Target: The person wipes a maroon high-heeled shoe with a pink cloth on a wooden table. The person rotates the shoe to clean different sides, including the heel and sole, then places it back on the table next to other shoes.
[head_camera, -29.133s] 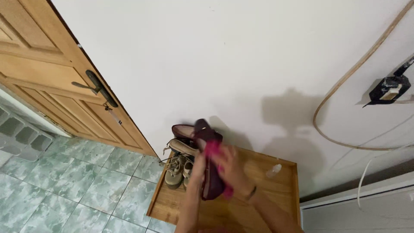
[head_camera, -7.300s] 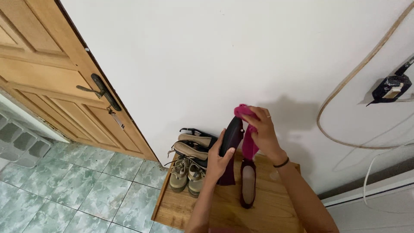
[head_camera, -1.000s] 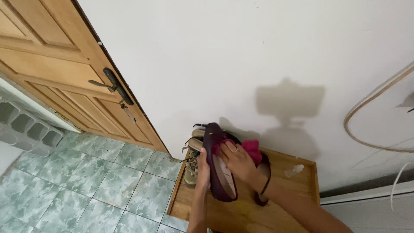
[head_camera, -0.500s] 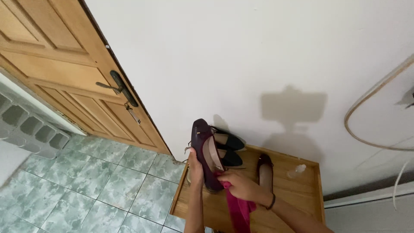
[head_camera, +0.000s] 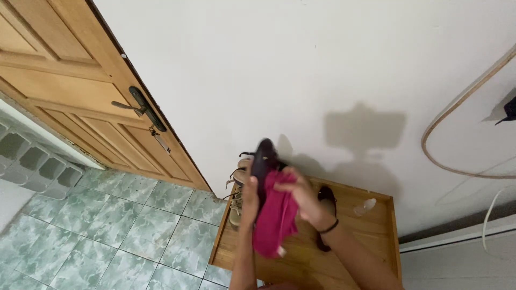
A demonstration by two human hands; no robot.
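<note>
Two-hand grip: shoe [head_camera: 263, 156], cloth [head_camera: 275, 217]

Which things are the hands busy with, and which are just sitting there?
In use:
left hand holding the dark purple shoe
right hand pressing the pink cloth on that shoe

Just lying about:
matching shoe on the wooden platform
small clear bottle
tan shoes and sandals by the wall
wooden door
</note>
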